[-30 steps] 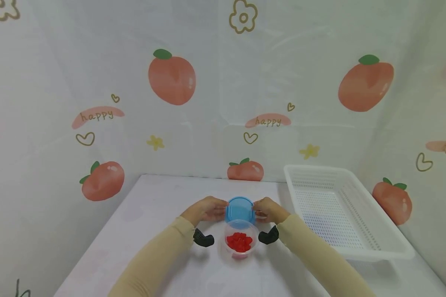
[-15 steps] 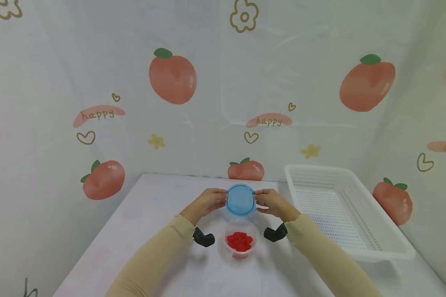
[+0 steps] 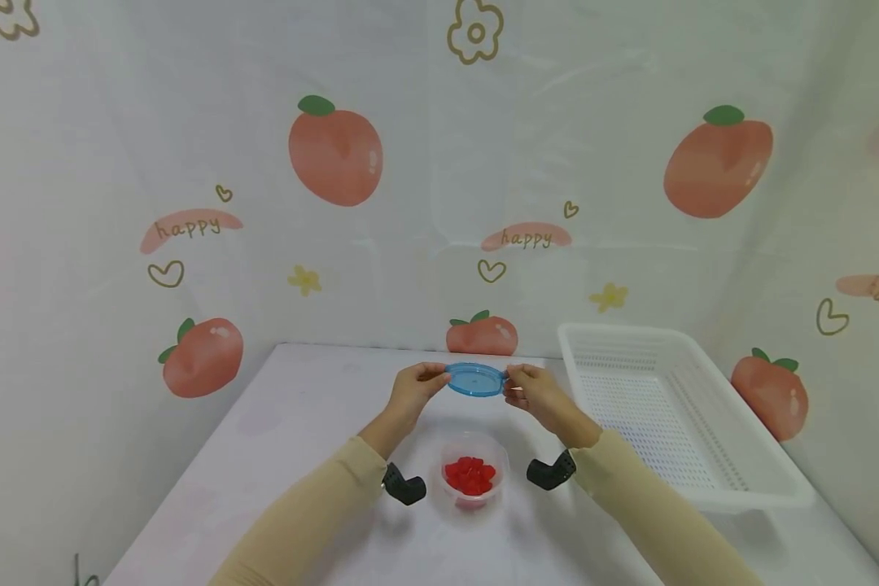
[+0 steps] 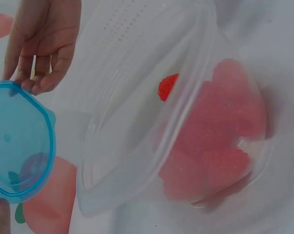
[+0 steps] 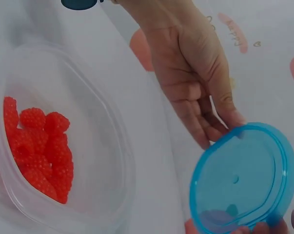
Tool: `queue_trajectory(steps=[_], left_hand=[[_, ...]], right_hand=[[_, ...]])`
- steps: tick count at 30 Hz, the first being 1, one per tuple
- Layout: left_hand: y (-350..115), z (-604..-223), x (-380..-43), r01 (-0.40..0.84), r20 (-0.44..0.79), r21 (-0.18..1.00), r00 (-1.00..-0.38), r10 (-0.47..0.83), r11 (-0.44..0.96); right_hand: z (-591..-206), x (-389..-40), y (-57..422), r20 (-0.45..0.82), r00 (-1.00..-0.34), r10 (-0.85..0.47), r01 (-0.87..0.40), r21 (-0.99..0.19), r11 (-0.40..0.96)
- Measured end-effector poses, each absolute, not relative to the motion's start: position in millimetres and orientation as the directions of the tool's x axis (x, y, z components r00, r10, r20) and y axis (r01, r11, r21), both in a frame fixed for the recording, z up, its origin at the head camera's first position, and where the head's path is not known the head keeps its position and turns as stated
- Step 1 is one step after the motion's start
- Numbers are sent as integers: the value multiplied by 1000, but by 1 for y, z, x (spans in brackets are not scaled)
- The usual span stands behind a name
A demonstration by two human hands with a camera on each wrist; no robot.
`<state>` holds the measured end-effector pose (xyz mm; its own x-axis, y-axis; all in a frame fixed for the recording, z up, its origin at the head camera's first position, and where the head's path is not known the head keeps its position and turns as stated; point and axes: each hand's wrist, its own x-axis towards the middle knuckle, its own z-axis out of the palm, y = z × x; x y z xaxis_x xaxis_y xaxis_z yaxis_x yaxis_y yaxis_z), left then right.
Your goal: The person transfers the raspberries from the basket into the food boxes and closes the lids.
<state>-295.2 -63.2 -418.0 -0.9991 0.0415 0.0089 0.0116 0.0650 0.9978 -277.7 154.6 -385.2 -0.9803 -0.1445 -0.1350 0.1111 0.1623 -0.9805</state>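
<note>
Both hands hold a round translucent blue lid above the table, behind a clear plastic bowl. My left hand pinches its left edge between thumb and fingers, and my right hand pinches the opposite edge. Red raspberries lie inside the bowl, which has no cover on it. In the left wrist view the lid is cut off by the frame, and only a few left fingers show. The right wrist view shows most of the lid, with the left hand at its upper edge.
A white perforated plastic basket stands on the right of the white table. A patterned white cloth hangs directly behind the table. Black wrist cameras sit under both forearms, on either side of the bowl.
Both hands have raised the blue lid up from just behind the bowl. It has tilted and now appears nearly edge-on. The bowl of raspberries has stayed in place.
</note>
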Motion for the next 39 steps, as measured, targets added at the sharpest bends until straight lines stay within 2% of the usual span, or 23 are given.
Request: queue_trajectory(steps=[7, 15, 22, 28, 39], left_hand=[[-67, -417, -287, 55, 52, 994, -998, 39, 94], [-71, -417, -277, 96, 93, 994, -995, 46, 57], [-73, -417, -273, 48, 47, 999, -997, 54, 6], [-78, -417, -266, 28, 21, 996, -997, 81, 81], [-89, -422, -245, 35, -20, 972, -973, 228, 234]], right_hand=[[-390, -272, 152, -132, -982, -134, 122, -989, 83], [-396, -263, 153, -100, -983, -152, 86, -992, 93], [-402, -258, 154, -57, -979, -197, 31, -991, 130], [-401, -244, 154, -50, -976, -211, 10, -983, 185], [-404, -214, 159, -59, -964, -258, -18, -957, 288]])
